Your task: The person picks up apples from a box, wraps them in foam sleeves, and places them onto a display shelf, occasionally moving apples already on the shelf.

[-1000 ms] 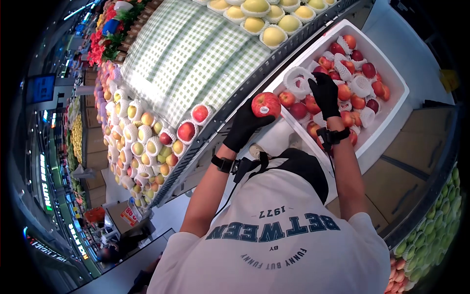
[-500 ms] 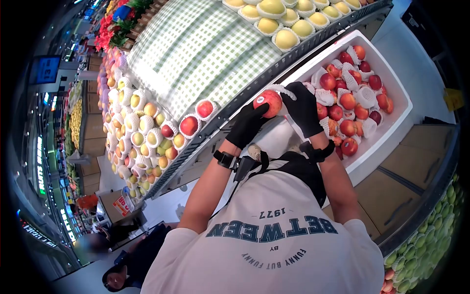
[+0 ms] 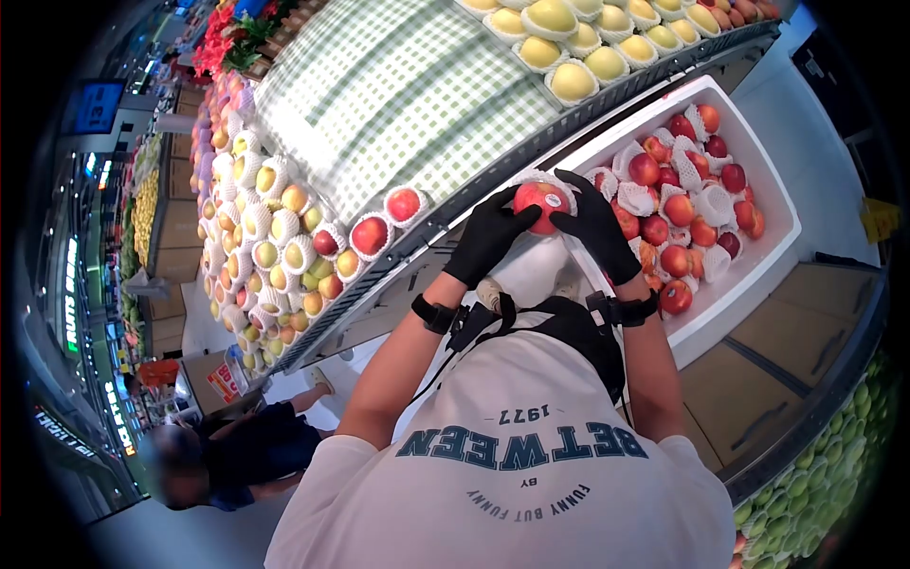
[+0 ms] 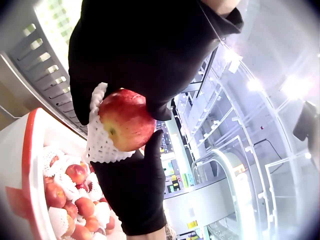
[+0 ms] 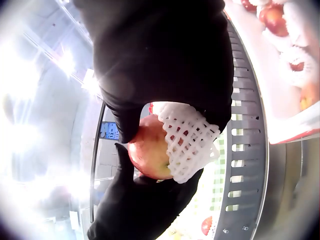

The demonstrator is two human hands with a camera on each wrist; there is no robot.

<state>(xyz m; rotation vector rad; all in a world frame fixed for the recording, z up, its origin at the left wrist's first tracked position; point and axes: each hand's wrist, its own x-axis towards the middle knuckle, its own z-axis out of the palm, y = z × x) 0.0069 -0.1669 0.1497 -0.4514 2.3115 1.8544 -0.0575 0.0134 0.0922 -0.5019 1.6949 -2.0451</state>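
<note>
Both black-gloved hands hold one red apple (image 3: 542, 207) in front of the body, above the gap between the display shelf and the white box. The left hand (image 3: 492, 234) grips its left side, thumb across the front; the right hand (image 3: 598, 228) grips the other side. A white foam net (image 4: 106, 145) wraps the far part of the apple in the left wrist view. In the right wrist view the same net (image 5: 187, 142) covers one side, and the rest of the apple (image 5: 150, 148) is bare. A small round sticker shows on the apple.
A white foam box (image 3: 773, 256) of apples and loose nets stands at the right. Left of the hands, a shelf edge (image 3: 431, 228) borders a green checked cloth (image 3: 379, 104), two netted apples and piled fruit. A passer-by (image 3: 256, 446) is at lower left.
The right hand has moved left from above the box, bringing the foam net onto the apple, and now grips it with the left hand. The passer-by has come farther into view.
</note>
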